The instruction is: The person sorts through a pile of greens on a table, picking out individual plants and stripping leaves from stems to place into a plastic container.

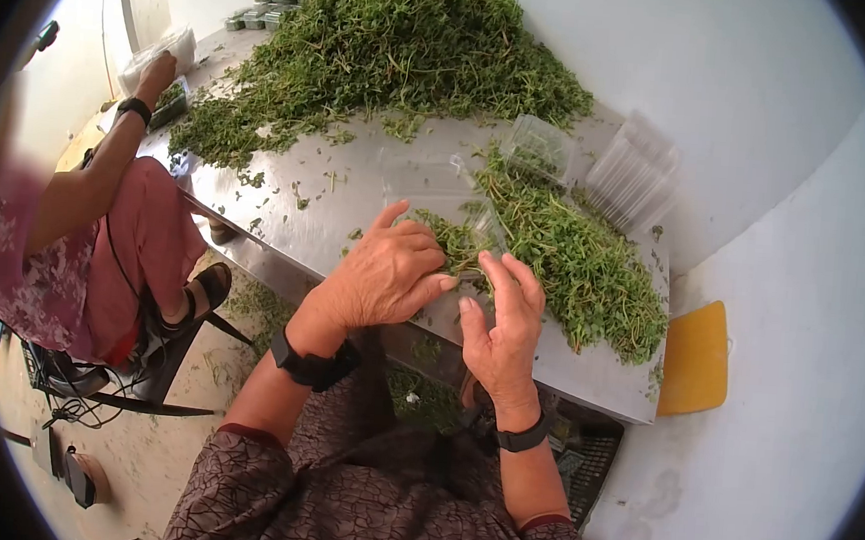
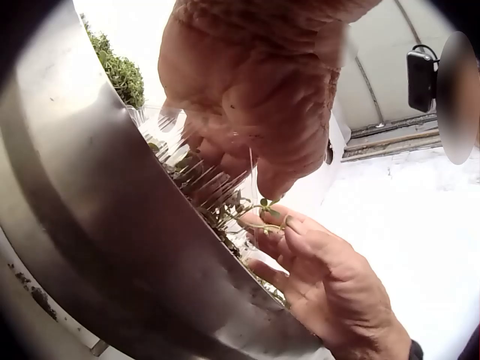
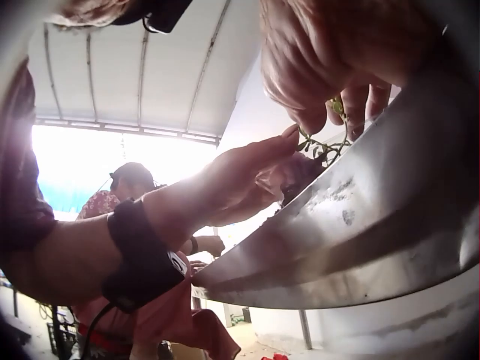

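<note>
Where the steel table [image 1: 357, 200] reaches its far left end, a second person in pink [image 1: 104, 237] sits with one hand up by a clear tray [image 1: 157, 50], and from there the big heap of cut green herbs [image 1: 398, 47] spreads across the back of the tabletop, kept within reach of both workers, it seems. Moving right to the near edge, the wearer's left hand [image 1: 387, 272] lies over a clear plastic punnet [image 1: 448, 196], fingers curled down onto a small bunch of herb sprigs [image 1: 459, 244]; in the left wrist view the thumb and fingers press the sprigs against the ribbed plastic, probably to keep them from springing back out. Just to its right, the right hand [image 1: 504, 325] stands nearly touching the left, its fingers mostly straight and pointing up toward the bunch; the wrist views show its fingertips against a loose stem, tucking rather than clenching, so I read it as held open with only a light touch on the greens. The bunch thus sits between both hands, at the front edge of the table. Further right lies a smaller heap of herbs [image 1: 583, 266], likely the working supply, with an empty punnet [image 1: 539, 149] and a stack of clear punnets [image 1: 635, 174] behind it, and a yellow board [image 1: 695, 359] beyond the table corner.
</note>
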`<state>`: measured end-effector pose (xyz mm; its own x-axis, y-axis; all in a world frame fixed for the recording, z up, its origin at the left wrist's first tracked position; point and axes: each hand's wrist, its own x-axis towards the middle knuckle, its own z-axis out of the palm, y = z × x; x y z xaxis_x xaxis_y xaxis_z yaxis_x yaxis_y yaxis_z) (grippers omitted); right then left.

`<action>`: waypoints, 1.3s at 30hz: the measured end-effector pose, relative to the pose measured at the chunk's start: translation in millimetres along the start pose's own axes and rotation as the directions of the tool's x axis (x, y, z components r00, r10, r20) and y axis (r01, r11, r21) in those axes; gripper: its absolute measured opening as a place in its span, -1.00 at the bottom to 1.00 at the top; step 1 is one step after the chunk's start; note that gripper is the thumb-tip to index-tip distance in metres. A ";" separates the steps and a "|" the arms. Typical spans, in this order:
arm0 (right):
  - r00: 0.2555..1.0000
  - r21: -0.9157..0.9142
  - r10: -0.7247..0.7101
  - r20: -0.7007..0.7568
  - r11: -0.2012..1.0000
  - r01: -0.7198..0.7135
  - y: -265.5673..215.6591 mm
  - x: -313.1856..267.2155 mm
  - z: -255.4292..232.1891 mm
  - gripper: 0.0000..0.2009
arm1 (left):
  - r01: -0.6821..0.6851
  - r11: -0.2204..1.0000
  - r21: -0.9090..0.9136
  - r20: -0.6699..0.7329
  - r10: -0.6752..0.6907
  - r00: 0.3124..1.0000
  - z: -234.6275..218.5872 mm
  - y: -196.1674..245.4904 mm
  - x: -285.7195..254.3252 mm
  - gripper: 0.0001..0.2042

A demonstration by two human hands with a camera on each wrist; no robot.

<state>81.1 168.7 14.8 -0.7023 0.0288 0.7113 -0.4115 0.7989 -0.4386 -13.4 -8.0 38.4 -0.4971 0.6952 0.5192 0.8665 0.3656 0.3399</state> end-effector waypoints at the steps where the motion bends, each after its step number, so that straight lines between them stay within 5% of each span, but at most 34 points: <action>1: 1.000 -0.001 0.001 0.006 1.000 -0.001 -2.3 2.3 -1.5 -0.54 | 0.004 1.000 -0.004 -0.001 -0.004 1.000 -1.2 0.3 0.0 -0.64; 3: 1.000 -0.133 -0.025 0.011 0.991 0.026 -8.4 8.3 -5.2 -0.57 | -0.021 0.999 -0.024 0.027 0.022 0.999 -3.1 0.0 -1.0 -0.63; 9: 0.974 -0.110 -0.078 0.213 0.989 0.103 -10.8 25.0 -7.6 -0.63 | -0.011 0.985 -0.172 -0.040 0.004 0.999 1.0 -3.9 -4.9 -0.59; 18: 0.978 -0.131 -0.091 0.190 0.984 0.117 2.7 27.6 -8.6 -0.75 | 0.046 0.906 -0.421 -0.168 -0.128 0.977 -4.8 -17.2 -22.1 -0.55; 22: 0.973 -0.140 -0.069 0.221 0.985 0.102 1.3 25.8 -11.1 -0.72 | 0.041 0.907 -0.419 -0.203 -0.137 0.970 -2.2 -17.9 -25.7 -0.54; 24: 0.989 -0.096 -0.085 0.123 0.991 0.098 4.1 22.6 -12.5 -0.68 | -0.018 0.931 -0.364 -0.276 -0.089 0.957 -2.3 -16.1 -26.7 -0.54; 34: 0.999 -0.083 -0.038 -0.006 0.996 0.038 11.5 -7.4 -30.4 -0.67 | -0.090 0.992 -0.088 -0.192 0.072 0.979 13.2 -10.2 -24.9 -0.49; 39: 0.998 -0.070 0.019 -0.062 0.997 -0.023 13.0 -17.0 -24.4 -0.68 | -0.137 0.982 -0.132 -0.345 0.085 0.935 23.8 -15.2 -28.8 -0.46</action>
<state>101.9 193.3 10.4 -0.6725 0.0809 0.7356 -0.3533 0.8383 -0.4152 -11.1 -18.9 -0.4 -0.4074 0.4670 0.7848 0.9128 0.1820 0.3656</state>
